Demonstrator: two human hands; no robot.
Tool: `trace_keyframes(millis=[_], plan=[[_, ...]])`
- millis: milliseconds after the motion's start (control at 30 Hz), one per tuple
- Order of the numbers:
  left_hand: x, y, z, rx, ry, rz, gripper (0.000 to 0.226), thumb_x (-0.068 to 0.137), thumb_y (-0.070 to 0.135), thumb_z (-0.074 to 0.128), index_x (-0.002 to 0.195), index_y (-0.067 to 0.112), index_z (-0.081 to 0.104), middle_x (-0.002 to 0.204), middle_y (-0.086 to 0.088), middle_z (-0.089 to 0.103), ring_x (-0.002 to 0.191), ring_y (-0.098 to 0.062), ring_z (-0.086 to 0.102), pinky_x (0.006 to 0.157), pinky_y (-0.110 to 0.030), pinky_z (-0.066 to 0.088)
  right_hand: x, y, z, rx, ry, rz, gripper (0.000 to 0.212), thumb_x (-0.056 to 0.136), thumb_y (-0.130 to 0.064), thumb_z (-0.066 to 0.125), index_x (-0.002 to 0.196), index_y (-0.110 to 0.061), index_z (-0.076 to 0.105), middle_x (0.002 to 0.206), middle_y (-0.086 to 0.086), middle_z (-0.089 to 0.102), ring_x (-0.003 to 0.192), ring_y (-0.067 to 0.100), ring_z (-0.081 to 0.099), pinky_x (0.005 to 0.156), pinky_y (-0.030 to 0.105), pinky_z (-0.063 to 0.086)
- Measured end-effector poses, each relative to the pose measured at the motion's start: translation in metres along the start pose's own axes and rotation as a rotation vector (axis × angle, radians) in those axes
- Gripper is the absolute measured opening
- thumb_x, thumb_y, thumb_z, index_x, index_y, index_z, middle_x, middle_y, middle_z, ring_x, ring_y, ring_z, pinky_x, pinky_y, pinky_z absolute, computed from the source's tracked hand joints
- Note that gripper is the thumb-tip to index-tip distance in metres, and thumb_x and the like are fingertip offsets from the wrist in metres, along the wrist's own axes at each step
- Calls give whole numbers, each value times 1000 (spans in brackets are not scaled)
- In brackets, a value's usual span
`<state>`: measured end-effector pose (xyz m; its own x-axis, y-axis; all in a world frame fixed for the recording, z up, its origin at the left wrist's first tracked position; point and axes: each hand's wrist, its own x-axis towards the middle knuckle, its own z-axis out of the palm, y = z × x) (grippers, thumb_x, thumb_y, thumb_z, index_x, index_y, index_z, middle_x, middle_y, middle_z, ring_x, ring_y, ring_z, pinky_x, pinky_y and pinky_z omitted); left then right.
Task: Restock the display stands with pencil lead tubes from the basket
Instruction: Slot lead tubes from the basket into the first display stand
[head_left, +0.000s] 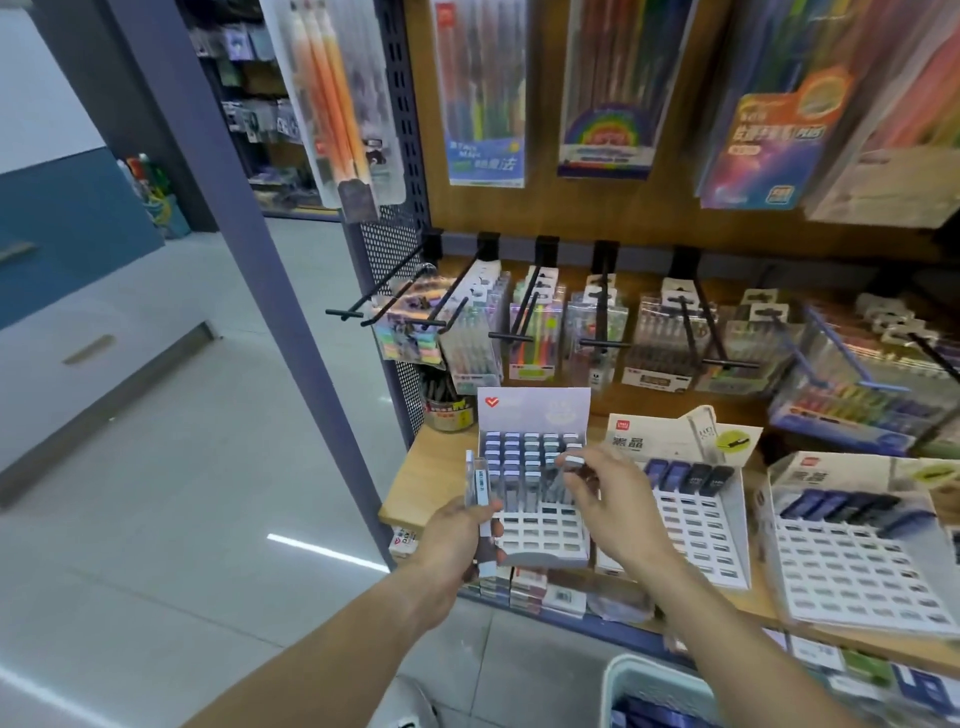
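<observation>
Three white display stands sit on the wooden shelf. The left stand (535, 545) has its upper rows filled with lead tubes and its lower slots bare. My left hand (460, 530) grips a bundle of lead tubes (480, 488) upright beside that stand's left edge. My right hand (597, 488) pinches a single lead tube (571, 462) over the stand's right column. The middle stand (696, 525) and the right stand (852, 566) each hold one row of dark tubes at the top. The basket (649, 680) shows at the bottom edge with blue packets inside.
Black hooks (519, 312) with hanging pen packs jut out just above the stands. A tin of pencils (448, 410) stands at the shelf's left rear. A grey post (291, 312) runs down left of the shelf. Boxed stock (524, 584) lies under the shelf front.
</observation>
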<state>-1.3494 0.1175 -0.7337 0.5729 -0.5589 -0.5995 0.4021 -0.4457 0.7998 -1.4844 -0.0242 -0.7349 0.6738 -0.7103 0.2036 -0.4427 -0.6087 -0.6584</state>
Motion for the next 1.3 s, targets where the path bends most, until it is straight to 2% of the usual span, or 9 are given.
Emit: trace_keyframes(millis=[67,200,533,700,833,933,1000,1100,1300], plan=[[1,1,3,13,-13,17,17,104,26,54,116,21,66,106,-14,75,74,-21,65,55,-28,35,3,7,2,-76,-32,-31,18,97,-17,63,113,-24,68,106,-10,60,96,7,53,80,22,39],[-2,2,8,33,-26,62,16,102,28,60,113,19,67,82,0,71,65,-17,64,48,-25,33,1,19,10,-138,-69,-68,20,97,-18,63,116,-24,66,106,-9,63,97,10,58,79,22,41],[-8,3,13,73,-22,76,15,103,25,60,109,21,73,75,6,70,74,-19,61,46,-21,33,-11,31,24,-116,-95,-155,18,96,-17,65,112,-26,67,109,-13,64,97,-3,50,81,2,32],[-13,6,14,66,-15,88,14,102,23,61,108,16,71,79,3,70,66,-14,62,42,-15,37,-11,32,26,-116,-99,-167,17,96,-20,66,111,-29,63,108,-14,63,98,0,54,81,6,34],[-14,6,13,56,-27,105,13,101,22,62,112,22,70,84,1,72,68,-12,62,49,-17,42,-10,27,28,-86,-84,-134,29,95,-17,66,115,-29,50,106,-12,64,92,4,60,79,19,49],[-16,7,13,24,-43,133,13,100,17,64,112,23,67,88,-1,76,66,-7,62,47,-13,42,-3,22,30,-126,-1,-138,34,94,-14,66,116,-25,44,98,-4,66,78,12,61,64,25,50],[-16,7,14,24,-53,147,17,98,19,67,115,21,64,90,0,79,68,-6,62,61,-21,49,1,22,35,-248,47,-171,32,90,-11,70,111,-21,48,100,0,62,73,15,58,57,23,40],[-14,5,13,29,-63,152,19,96,22,71,113,17,64,88,4,80,75,-10,62,106,-47,44,4,27,44,-339,97,-173,39,80,-7,79,108,-19,54,109,3,52,71,18,58,55,20,34],[-10,1,8,9,-91,150,19,90,25,76,106,17,68,91,5,80,77,-13,60,112,-52,40,5,28,44,-337,148,-149,31,80,-1,77,103,-17,63,107,2,53,78,20,61,55,28,50]])
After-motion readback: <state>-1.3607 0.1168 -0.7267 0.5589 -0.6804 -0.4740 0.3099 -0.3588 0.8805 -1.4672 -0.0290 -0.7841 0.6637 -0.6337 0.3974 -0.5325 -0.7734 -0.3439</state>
